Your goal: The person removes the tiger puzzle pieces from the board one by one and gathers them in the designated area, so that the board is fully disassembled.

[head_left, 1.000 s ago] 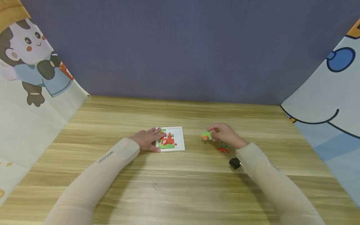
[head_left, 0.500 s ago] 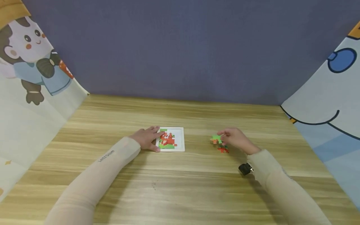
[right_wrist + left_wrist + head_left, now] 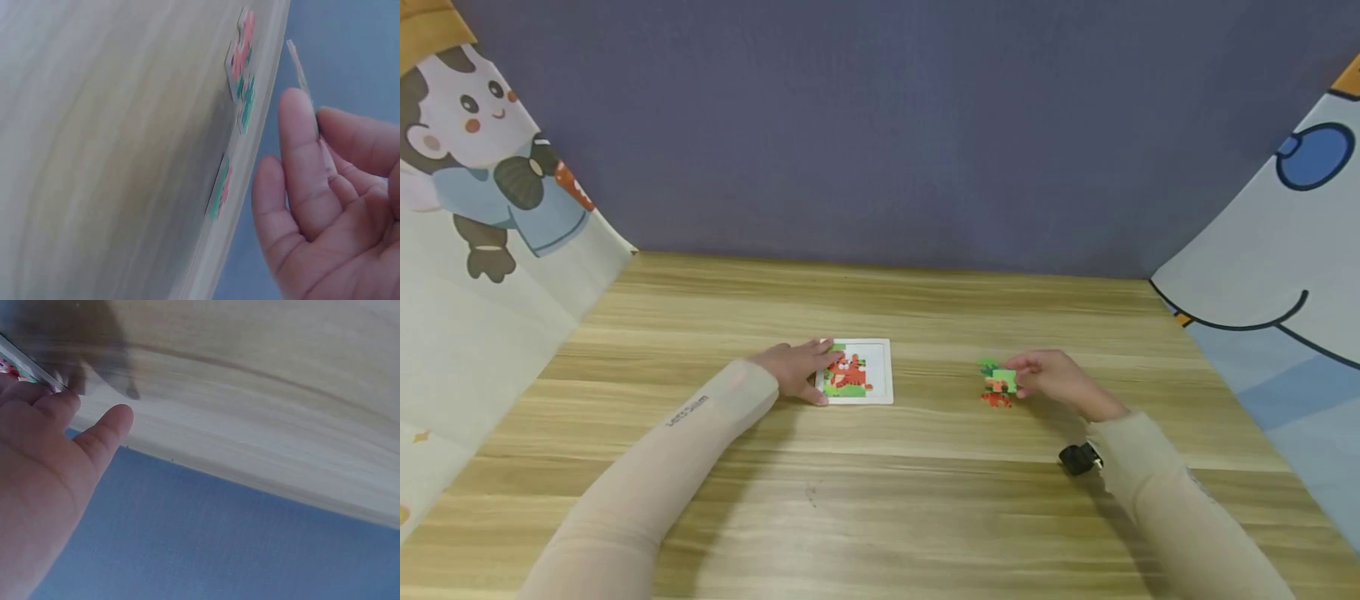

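A white puzzle board with a partly filled orange tiger picture lies on the table in the head view. My left hand rests over its left edge with spread fingers; in the left wrist view only the board's corner shows beyond that hand. To the right, my right hand pinches a light-green and orange puzzle piece between thumb and fingers. The right wrist view shows this piece edge-on, raised off the table. Loose pieces lie below and around it: a red one and a green one.
The wooden table runs back to a dark blue-grey wall. Printed cartoon panels stand at left and right. A black wrist camera hangs under my right wrist.
My right hand has moved right and slightly toward me, carrying the pinched piece over the loose pieces. The left hand stays on the board's edge.
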Demonstrator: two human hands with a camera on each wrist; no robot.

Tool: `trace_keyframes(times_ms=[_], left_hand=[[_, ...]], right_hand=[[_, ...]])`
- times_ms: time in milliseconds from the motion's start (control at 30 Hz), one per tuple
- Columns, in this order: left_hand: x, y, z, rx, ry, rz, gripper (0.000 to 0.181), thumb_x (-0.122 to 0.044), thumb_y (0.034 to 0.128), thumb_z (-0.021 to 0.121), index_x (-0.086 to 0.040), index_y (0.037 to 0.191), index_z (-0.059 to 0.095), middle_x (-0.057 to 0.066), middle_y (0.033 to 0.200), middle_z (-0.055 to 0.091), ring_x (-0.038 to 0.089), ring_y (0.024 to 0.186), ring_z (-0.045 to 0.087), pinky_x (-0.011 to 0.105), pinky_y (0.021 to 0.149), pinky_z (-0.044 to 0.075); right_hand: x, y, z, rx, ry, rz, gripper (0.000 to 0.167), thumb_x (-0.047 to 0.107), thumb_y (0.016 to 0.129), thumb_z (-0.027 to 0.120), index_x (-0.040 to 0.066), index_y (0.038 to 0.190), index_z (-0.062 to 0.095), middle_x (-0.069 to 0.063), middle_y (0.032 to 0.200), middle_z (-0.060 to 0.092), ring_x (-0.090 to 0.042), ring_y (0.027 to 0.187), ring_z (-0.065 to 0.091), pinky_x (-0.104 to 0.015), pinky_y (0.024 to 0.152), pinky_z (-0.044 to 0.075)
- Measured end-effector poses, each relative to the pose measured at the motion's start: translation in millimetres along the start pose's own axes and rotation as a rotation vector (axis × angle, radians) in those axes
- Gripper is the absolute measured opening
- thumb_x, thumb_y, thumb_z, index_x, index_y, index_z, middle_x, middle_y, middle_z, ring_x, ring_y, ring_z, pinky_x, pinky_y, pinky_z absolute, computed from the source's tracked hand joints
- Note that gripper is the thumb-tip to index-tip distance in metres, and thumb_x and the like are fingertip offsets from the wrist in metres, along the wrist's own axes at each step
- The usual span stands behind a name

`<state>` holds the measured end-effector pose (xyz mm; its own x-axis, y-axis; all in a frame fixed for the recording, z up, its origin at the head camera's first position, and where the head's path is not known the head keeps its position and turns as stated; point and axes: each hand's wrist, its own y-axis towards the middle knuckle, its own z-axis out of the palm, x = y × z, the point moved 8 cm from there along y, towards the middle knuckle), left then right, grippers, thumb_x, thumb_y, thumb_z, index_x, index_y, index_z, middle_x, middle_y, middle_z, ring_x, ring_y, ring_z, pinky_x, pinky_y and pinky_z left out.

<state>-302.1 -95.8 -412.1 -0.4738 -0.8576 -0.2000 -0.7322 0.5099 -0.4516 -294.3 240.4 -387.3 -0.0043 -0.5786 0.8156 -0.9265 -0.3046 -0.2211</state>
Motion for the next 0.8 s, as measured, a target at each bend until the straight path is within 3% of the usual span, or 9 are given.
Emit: trace_keyframes(times_ms=[267, 533, 800], left_hand=[[-3.4, -1.5, -2.6, 0.015, 0.041, 0.001, 0.088, -0.048, 0.089, 0.062, -0.015, 0.155, 0.015, 0.009, 0.16, 0.002, 0.026, 0.146, 0.005, 0.055, 0.114, 0.011], [-2.6, -0.7, -2.4, 0.019, 0.007, -0.006, 0.088, -0.047, 0.0885, 0.063, -0.016, 0.155, 0.015, 0.008, 0.16, 0.002, 0.024, 0.146, 0.005, 0.055, 0.114, 0.011], [-4.6, -1.7, -3.6, 0.023, 0.016, -0.005, 0.088, -0.047, 0.0882, 0.063, -0.015, 0.155, 0.015, 0.008, 0.16, 0.002, 0.025, 0.146, 0.005, 0.055, 0.114, 0.013]], right_hand=[[-10.0, -9.3, -10.6, 0.028, -0.028, 0.011, 0.036, -0.004, 0.091, 0.055, -0.02, 0.122, 0.05, -0.03, 0.115, 0.06, -0.018, 0.078, 0.066, -0.033, 0.076, 0.055], [-19.8, -16.4, -19.7, 0.066, -0.024, 0.038, 0.035, -0.004, 0.093, 0.052, -0.02, 0.124, 0.048, -0.011, 0.099, 0.066, -0.018, 0.08, 0.065, -0.032, 0.077, 0.055], [-25.3, -17.5, -22.3, 0.072, -0.024, 0.092, 0.033, -0.009, 0.09, 0.049, -0.025, 0.119, 0.046, -0.012, 0.092, 0.064, -0.017, 0.075, 0.065, -0.031, 0.072, 0.056]])
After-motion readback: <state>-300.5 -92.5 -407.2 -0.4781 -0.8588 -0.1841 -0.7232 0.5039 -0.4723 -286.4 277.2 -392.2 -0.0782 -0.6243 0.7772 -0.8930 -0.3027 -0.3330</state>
